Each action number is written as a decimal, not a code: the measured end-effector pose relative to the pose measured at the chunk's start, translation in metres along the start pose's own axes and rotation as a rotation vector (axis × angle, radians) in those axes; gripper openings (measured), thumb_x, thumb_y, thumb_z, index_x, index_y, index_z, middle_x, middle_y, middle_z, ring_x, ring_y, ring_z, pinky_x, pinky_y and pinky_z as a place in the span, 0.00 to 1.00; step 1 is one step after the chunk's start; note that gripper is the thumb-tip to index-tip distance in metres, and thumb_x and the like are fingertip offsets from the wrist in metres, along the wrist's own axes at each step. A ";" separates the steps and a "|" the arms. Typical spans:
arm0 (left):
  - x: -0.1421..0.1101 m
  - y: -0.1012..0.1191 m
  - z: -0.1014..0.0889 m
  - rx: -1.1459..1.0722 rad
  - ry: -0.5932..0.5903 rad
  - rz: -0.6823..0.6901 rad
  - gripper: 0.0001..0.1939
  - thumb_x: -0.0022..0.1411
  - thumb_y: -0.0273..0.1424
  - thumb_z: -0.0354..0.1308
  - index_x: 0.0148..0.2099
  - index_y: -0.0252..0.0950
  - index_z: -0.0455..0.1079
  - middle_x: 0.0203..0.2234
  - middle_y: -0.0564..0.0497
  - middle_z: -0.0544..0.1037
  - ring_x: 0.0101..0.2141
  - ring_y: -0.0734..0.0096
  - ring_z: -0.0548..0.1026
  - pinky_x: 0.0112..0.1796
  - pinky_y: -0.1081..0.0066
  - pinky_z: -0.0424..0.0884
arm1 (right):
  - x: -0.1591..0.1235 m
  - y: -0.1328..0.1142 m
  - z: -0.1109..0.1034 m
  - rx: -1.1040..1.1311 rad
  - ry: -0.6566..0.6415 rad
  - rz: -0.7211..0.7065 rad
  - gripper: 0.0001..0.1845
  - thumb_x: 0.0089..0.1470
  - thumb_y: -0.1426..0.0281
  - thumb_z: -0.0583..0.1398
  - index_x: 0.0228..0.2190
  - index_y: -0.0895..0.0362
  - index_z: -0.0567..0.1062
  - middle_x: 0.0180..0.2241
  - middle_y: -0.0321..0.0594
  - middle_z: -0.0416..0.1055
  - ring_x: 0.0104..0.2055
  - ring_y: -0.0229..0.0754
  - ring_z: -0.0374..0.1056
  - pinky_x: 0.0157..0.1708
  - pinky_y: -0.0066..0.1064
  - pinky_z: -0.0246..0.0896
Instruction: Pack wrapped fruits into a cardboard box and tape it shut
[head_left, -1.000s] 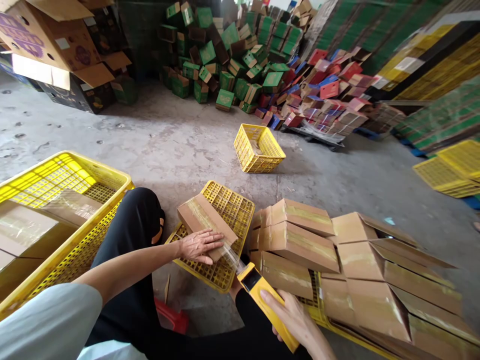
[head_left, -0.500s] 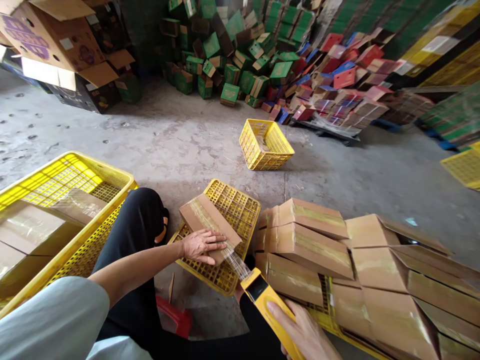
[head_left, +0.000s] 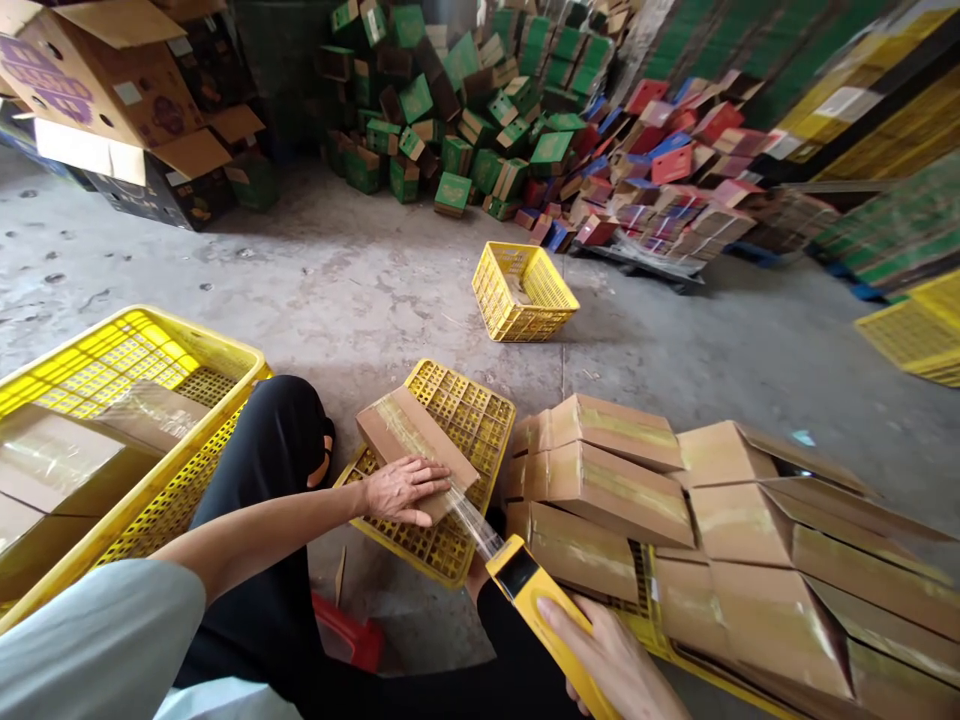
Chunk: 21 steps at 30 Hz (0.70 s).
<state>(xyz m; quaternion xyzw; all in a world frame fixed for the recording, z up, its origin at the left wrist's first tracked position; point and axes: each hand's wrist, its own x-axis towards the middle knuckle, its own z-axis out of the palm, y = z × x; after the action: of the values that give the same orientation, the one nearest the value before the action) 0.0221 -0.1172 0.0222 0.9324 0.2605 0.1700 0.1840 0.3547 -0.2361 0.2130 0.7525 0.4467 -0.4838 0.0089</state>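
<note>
A cardboard box with clear tape along its top rests on an upturned yellow crate between my knees. My left hand lies flat on the near end of the box, fingers stretched out and pressing on it. Wrapped round a yellow tape dispenser, my right hand is closed at the lower right. A strip of clear tape runs taut from the dispenser's head to the end of the box by my left fingertips.
On my left, a large yellow crate holds taped boxes. To the right, several cardboard boxes sit in rows on yellow crates. A smaller yellow crate stands ahead on the concrete floor, before heaped green boxes and red ones.
The view has shifted slightly. The tape dispenser is slightly lower and farther from the box, with the tape still stretched between them. My left hand stays on the box.
</note>
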 end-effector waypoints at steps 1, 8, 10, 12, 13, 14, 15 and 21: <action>0.002 0.003 0.001 0.000 0.013 -0.008 0.42 0.72 0.61 0.44 0.77 0.42 0.52 0.69 0.40 0.65 0.66 0.49 0.64 0.65 0.55 0.56 | 0.000 0.000 0.001 -0.001 0.003 -0.006 0.30 0.57 0.40 0.58 0.38 0.54 0.75 0.21 0.40 0.77 0.21 0.48 0.76 0.18 0.31 0.68; 0.007 -0.001 0.012 0.036 0.069 0.011 0.38 0.73 0.59 0.44 0.71 0.38 0.62 0.65 0.38 0.70 0.61 0.48 0.69 0.64 0.49 0.59 | -0.004 -0.002 0.003 -0.025 -0.008 -0.007 0.28 0.59 0.40 0.56 0.35 0.53 0.73 0.22 0.41 0.77 0.24 0.49 0.78 0.20 0.29 0.68; 0.005 -0.008 0.015 0.050 0.069 0.035 0.38 0.73 0.58 0.45 0.72 0.38 0.61 0.64 0.38 0.71 0.60 0.49 0.70 0.64 0.50 0.59 | -0.003 -0.001 0.002 -0.031 -0.010 0.001 0.28 0.59 0.40 0.55 0.35 0.53 0.73 0.23 0.41 0.77 0.25 0.49 0.79 0.21 0.29 0.69; 0.003 -0.013 0.018 0.065 0.074 0.051 0.37 0.73 0.57 0.47 0.72 0.38 0.60 0.64 0.38 0.71 0.61 0.50 0.70 0.65 0.50 0.58 | -0.002 0.001 0.002 -0.034 -0.012 0.001 0.29 0.59 0.40 0.55 0.37 0.54 0.73 0.23 0.41 0.77 0.25 0.50 0.79 0.20 0.30 0.69; 0.002 -0.015 0.020 0.071 0.076 0.055 0.38 0.73 0.58 0.47 0.72 0.38 0.60 0.64 0.38 0.71 0.61 0.50 0.70 0.65 0.50 0.58 | -0.002 0.001 0.002 -0.034 -0.013 -0.001 0.30 0.59 0.40 0.54 0.38 0.54 0.73 0.23 0.41 0.77 0.24 0.50 0.79 0.20 0.30 0.69; 0.002 -0.016 0.021 0.076 0.076 0.058 0.38 0.73 0.58 0.48 0.72 0.38 0.60 0.64 0.38 0.72 0.61 0.51 0.70 0.66 0.50 0.57 | -0.001 0.002 0.002 -0.032 -0.015 -0.005 0.31 0.58 0.39 0.54 0.39 0.54 0.73 0.22 0.40 0.77 0.24 0.51 0.79 0.20 0.31 0.69; 0.001 -0.017 0.022 0.080 0.076 0.058 0.39 0.72 0.58 0.49 0.72 0.38 0.60 0.64 0.38 0.72 0.61 0.51 0.70 0.66 0.50 0.57 | -0.001 0.003 0.001 -0.028 -0.019 -0.008 0.32 0.57 0.39 0.54 0.40 0.54 0.74 0.22 0.40 0.76 0.24 0.51 0.79 0.20 0.31 0.69; 0.001 -0.016 0.024 0.104 0.064 0.033 0.41 0.69 0.61 0.51 0.70 0.37 0.63 0.64 0.39 0.72 0.61 0.51 0.71 0.66 0.52 0.57 | -0.005 0.002 -0.002 -0.025 -0.016 0.000 0.35 0.54 0.36 0.55 0.42 0.54 0.74 0.20 0.39 0.76 0.24 0.51 0.79 0.20 0.31 0.70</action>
<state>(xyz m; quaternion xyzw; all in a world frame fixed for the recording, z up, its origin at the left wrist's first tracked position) 0.0265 -0.1102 -0.0057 0.9389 0.2594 0.1891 0.1240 0.3568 -0.2392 0.2172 0.7484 0.4528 -0.4842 0.0218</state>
